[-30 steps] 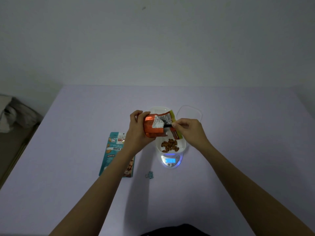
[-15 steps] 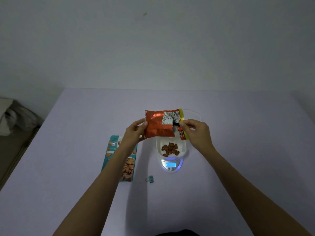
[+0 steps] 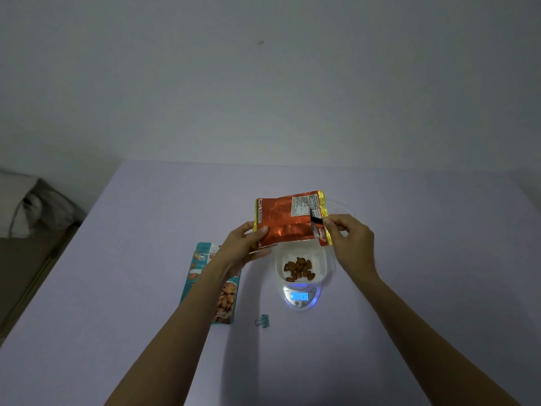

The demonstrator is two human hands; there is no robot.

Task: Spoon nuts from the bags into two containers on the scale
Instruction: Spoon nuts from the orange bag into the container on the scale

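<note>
I hold an orange foil nut bag [image 3: 281, 221] flat in the air, just behind and above a white container [image 3: 280, 259] with several almonds in it. The container sits on a small white scale [image 3: 300, 298] whose display is lit blue. My left hand [image 3: 246, 244] grips the bag's lower left corner. My right hand [image 3: 349, 238] pinches a small black clip [image 3: 316, 219] fastened at the bag's right end. A teal almond bag [image 3: 202, 268] lies flat on the table under my left forearm, partly hidden.
A small blue binder clip [image 3: 262, 320] lies on the lilac table [image 3: 424, 259], left of the scale. A clear container [image 3: 341, 206] shows faintly behind the orange bag. Bedding [image 3: 29, 209] lies past the table's left edge. A wall stands behind.
The orange bag went from folded over the container to spread out flat and higher between my hands. My right hand stayed at the clip on its right end.
</note>
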